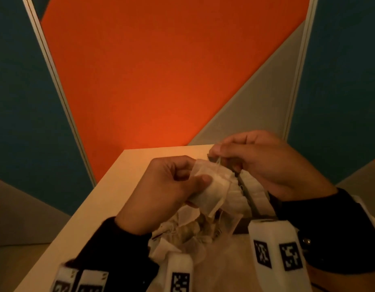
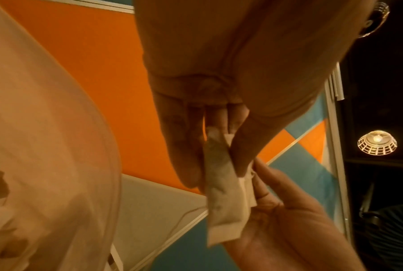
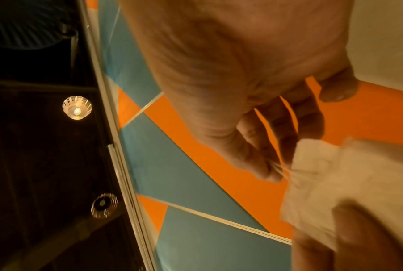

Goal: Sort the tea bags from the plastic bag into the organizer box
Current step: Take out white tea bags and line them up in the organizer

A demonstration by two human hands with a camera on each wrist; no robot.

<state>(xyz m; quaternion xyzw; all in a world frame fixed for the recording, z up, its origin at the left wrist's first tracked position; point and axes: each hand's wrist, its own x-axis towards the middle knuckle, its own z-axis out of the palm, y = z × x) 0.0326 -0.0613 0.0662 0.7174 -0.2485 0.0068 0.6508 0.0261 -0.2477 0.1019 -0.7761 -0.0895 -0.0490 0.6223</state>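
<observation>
— Between thumb and fingers of the left hand (image 1: 161,186): tea bag (image 1: 212,190) pinched, raised above the plastic bag (image 1: 203,239) on the table (image 1: 110,186). At the right hand (image 1: 262,163): fingertips nipping the strings (image 3: 281,169) at the bag's top.

— Tangled?

— Looks so; hard to tell. Risk: a sharp tug tearing the paper or snapping the string, spilling tea. Organizer box (image 1: 245,192) just beyond, below the right hand, mostly hidden.
</observation>
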